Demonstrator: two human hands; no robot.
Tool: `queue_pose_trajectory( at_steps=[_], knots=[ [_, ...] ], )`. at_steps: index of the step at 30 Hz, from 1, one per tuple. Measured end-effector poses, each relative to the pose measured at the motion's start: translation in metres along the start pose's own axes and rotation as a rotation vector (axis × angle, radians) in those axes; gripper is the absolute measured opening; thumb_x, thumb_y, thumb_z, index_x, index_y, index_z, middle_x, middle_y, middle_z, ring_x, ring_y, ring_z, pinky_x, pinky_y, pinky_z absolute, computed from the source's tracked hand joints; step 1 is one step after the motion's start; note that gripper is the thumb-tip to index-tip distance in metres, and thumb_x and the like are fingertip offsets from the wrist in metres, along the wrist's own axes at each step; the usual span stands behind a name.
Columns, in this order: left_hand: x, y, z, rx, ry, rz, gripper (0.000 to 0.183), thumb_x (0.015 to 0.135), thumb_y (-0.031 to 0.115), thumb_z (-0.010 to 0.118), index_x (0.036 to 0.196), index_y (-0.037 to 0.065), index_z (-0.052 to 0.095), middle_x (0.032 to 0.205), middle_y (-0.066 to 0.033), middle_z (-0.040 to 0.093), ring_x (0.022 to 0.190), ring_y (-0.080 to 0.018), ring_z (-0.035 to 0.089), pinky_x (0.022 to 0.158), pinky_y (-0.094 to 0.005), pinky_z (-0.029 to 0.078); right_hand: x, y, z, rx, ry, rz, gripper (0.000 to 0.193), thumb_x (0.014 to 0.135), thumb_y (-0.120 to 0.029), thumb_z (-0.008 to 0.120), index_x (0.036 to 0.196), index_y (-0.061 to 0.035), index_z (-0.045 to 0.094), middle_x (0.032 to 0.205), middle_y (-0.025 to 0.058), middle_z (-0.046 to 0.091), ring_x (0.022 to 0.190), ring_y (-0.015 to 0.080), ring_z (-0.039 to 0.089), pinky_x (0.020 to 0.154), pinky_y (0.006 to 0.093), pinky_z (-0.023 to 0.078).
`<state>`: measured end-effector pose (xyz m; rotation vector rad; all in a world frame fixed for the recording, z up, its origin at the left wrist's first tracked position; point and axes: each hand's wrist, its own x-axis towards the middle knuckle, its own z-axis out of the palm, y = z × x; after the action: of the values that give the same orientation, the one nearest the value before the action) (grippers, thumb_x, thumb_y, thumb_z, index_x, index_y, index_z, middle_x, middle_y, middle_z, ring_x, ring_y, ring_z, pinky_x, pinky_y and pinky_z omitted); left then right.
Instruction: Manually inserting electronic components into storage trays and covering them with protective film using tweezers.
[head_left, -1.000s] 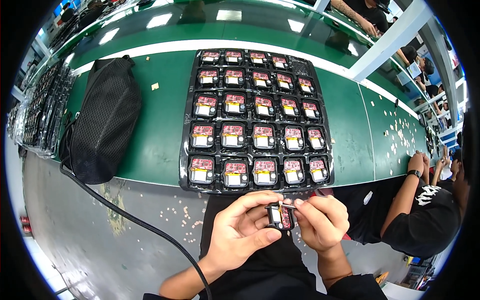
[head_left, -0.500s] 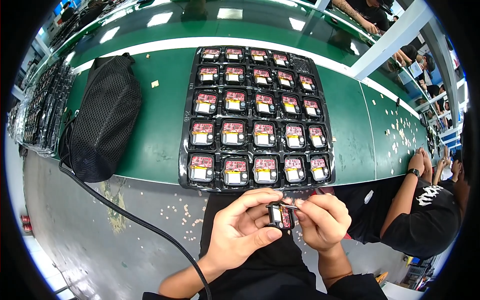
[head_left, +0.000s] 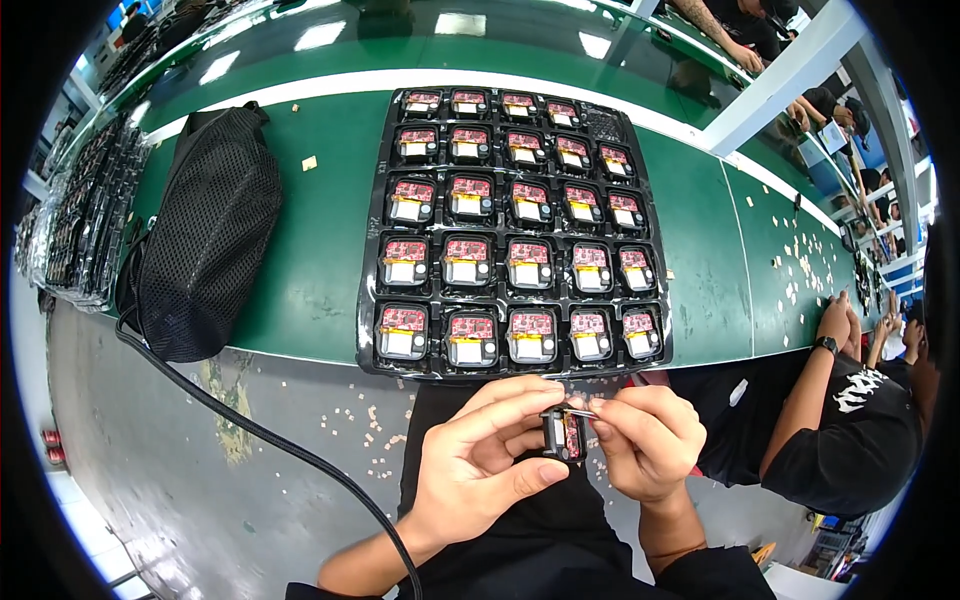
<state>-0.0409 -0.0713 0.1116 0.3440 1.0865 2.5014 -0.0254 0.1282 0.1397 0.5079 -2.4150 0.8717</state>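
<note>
My left hand (head_left: pixel 470 455) grips a small black device housing (head_left: pixel 565 438) between thumb and fingers, above my lap. Inside it show a red circuit board and a white part; the housing is tilted on edge. My right hand (head_left: pixel 655 440) pinches a thin silver metal tool (head_left: pixel 582 413), whose tip lies at the housing's upper edge. What the tip touches is too small to make out. Just beyond my hands, a black plastic tray (head_left: pixel 606 124) carries rows of similar housings with red boards, white parts and yellow strips.
A black mesh bag (head_left: pixel 210 230) lies on the green table (head_left: pixel 315 250) to the left, and a black cable (head_left: pixel 290 450) runs past my left arm. Stacked trays (head_left: pixel 85 215) stand far left. At right sits a co-worker (head_left: pixel 850 430); small pale squares litter table and floor.
The housing has turned a little more on edge and shifted slightly right and down. My hands keep nearly the same place, with the tool still at its upper edge.
</note>
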Motion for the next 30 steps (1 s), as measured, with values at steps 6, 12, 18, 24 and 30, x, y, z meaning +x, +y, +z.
queue_pose_trajectory(
  at_steps=[6, 12, 18, 24, 30],
  knots=[
    [-0.0004, 0.0031, 0.0001, 0.032, 0.025, -0.010, 0.054, 0.088, -0.007, 0.074, 0.138, -0.009, 0.054, 0.144, -0.0166, 0.046, 0.129, -0.0276, 0.056, 0.106, -0.0403, 0.053, 0.0000, 0.0009, 0.0013, -0.036, -0.009, -0.044, 0.021, 0.073, -0.005, 0.083, 0.093, -0.0018, 0.074, 0.078, 0.0067, 0.065, 0.056, 0.0188, 0.061, 0.049, 0.0295, 0.047],
    [-0.0035, 0.0076, 0.0030, 0.061, 0.090, -0.026, 0.054, 0.089, -0.003, 0.075, 0.138, -0.010, 0.053, 0.142, -0.0167, 0.047, 0.125, -0.0288, 0.059, 0.105, -0.0406, 0.053, -0.0026, 0.0018, 0.0057, -0.144, 0.006, -0.153, 0.025, 0.072, -0.004, 0.083, 0.096, -0.0014, 0.075, 0.078, 0.0040, 0.064, 0.054, 0.0155, 0.056, 0.047, 0.0284, 0.041],
    [-0.0055, 0.0081, -0.0002, 0.092, 0.095, -0.009, 0.054, 0.090, -0.001, 0.075, 0.138, -0.011, 0.053, 0.142, -0.0171, 0.047, 0.125, -0.0290, 0.059, 0.105, -0.0399, 0.053, -0.0014, 0.0003, 0.0059, -0.162, 0.001, -0.183, 0.026, 0.072, -0.004, 0.083, 0.097, -0.0017, 0.076, 0.079, 0.0029, 0.064, 0.053, 0.0138, 0.052, 0.047, 0.0280, 0.037],
    [-0.0066, 0.0083, 0.0020, 0.091, 0.090, -0.005, 0.054, 0.090, -0.002, 0.075, 0.139, -0.011, 0.053, 0.143, -0.0170, 0.047, 0.124, -0.0287, 0.060, 0.105, -0.0399, 0.053, -0.0026, -0.0007, 0.0053, -0.169, 0.014, -0.184, 0.027, 0.072, -0.005, 0.083, 0.098, -0.0018, 0.076, 0.079, 0.0029, 0.064, 0.053, 0.0139, 0.052, 0.048, 0.0281, 0.037],
    [-0.0033, 0.0091, 0.0011, 0.123, 0.058, 0.007, 0.056, 0.088, -0.006, 0.074, 0.139, -0.010, 0.052, 0.142, -0.0182, 0.048, 0.126, -0.0300, 0.059, 0.107, -0.0428, 0.054, 0.0003, -0.0034, 0.0016, -0.130, -0.020, -0.136, 0.027, 0.072, -0.005, 0.083, 0.098, -0.0013, 0.076, 0.079, 0.0042, 0.065, 0.056, 0.0156, 0.056, 0.048, 0.0295, 0.041]
  ],
)
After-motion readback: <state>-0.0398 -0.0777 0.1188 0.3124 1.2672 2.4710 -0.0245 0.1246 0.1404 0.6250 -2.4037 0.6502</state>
